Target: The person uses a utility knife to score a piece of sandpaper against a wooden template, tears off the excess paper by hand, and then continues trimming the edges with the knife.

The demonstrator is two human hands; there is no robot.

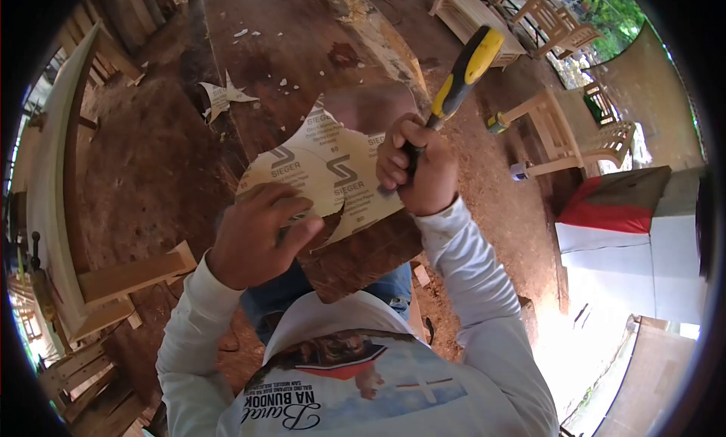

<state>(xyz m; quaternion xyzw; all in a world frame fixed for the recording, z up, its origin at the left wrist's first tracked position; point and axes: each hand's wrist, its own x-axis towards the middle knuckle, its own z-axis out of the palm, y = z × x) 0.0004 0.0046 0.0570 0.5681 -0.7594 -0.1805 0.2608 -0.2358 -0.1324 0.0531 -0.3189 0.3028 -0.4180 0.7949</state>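
Note:
My right hand (423, 165) is wrapped round a screwdriver-like tool (469, 70) with a yellow and black handle, which points up and to the right. The tool's lower end is hidden by the hand. Under both hands lies a torn sheet of printed sanding paper (352, 176), its lettered back facing up. My left hand (265, 229) rests on the sheet's left part, fingers bent and thumb apart, near a tear. Beneath the paper a dark brown board (363, 263) shows. A torn paper scrap (227, 98) lies farther off to the left.
A wooden frame (140, 274) stands at the left. Wooden chairs (560, 134) and a low wooden table (484, 21) are at the upper right. A red cloth (605, 203) hangs over a white box (635, 263) at the right. Small scraps dot the brown surface ahead.

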